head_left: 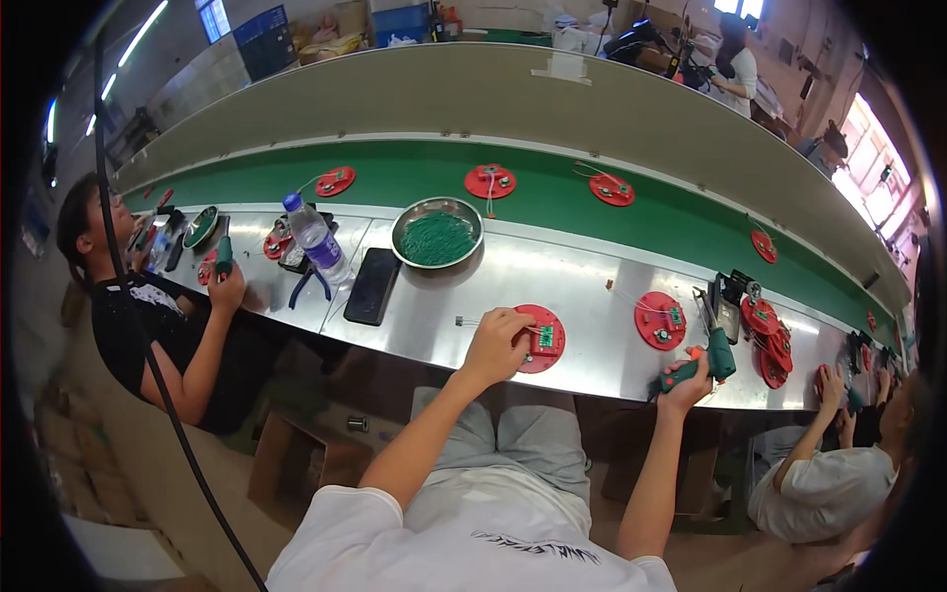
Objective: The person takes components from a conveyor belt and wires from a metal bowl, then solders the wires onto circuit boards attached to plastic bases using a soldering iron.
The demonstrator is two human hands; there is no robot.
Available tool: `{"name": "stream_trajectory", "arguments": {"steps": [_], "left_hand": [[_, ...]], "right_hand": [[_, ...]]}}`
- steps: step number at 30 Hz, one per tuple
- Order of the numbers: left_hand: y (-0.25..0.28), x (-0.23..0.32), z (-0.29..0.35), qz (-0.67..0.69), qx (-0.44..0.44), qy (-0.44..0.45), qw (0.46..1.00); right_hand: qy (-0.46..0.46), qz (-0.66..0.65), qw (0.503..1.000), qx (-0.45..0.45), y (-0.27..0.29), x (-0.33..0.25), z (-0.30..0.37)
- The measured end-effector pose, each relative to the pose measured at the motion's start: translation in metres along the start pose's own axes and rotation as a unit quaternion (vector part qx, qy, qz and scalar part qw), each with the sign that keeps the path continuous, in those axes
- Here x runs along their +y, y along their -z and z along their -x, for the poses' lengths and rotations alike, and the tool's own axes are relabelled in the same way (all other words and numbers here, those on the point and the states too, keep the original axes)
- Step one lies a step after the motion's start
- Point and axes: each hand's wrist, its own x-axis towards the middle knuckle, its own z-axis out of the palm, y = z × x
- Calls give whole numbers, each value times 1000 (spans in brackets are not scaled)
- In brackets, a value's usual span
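red plastic disc (546, 340) under my left hand (496, 340), lying flat on the steel worktop (582, 286) right at the near edge; a small green circuit board (544, 336) sits on top of it and my fingers are curled down onto the disc's left rim, pinning it. my right hand (688, 380) is wrapped tight around a green electric screwdriver (702, 362), held well off to the right, past a second red disc (660, 320).

what worries me: the disc is so close to the worktop edge that a sideways push from the driver could, i judge, slide it off into my lap. thin wire leads trail from the disc's left side beneath my fingers, and i think they could get pinched or tugged loose. the driver's tip is hidden from me, so bringing it in blind risks a slip across the board.

the worktop is brushed metal, glare in patches, with a steel bowl of green parts (437, 234), a water bottle (315, 238) and a dark phone (372, 285) on it. behind runs a green conveyor belt (414, 168) carrying more red discs. other people sit on both sides in a bright workshop.
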Motion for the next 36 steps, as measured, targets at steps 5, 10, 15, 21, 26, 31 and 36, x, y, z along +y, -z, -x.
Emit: {"name": "stream_trajectory", "arguments": {"steps": [5, 10, 15, 21, 26, 31, 36], "left_hand": [[19, 1, -15, 143, -30, 124, 981], [65, -58, -95, -138, 115, 146, 973], [72, -138, -131, -360, -14, 242, 901], [76, -142, -136, -207, 53, 274, 938], [99, -154, -131, -86, 128, 232, 960], [110, -146, -133, 147, 126, 211, 958], [111, -143, -134, 182, 109, 250, 945]], "right_hand": [[2, 19, 1000, -14, 5, 1, 1], [-14, 34, 999, -13, 9, 2, -1], [13, 41, 999, -4, -3, -2, 6], [-7, 36, 999, -15, 5, 0, 2], [-12, 28, 999, -43, -1, -2, 3], [1, 49, 995, -83, -5, -12, 7], [-30, 36, 993, -109, 4, -3, 7]]}}
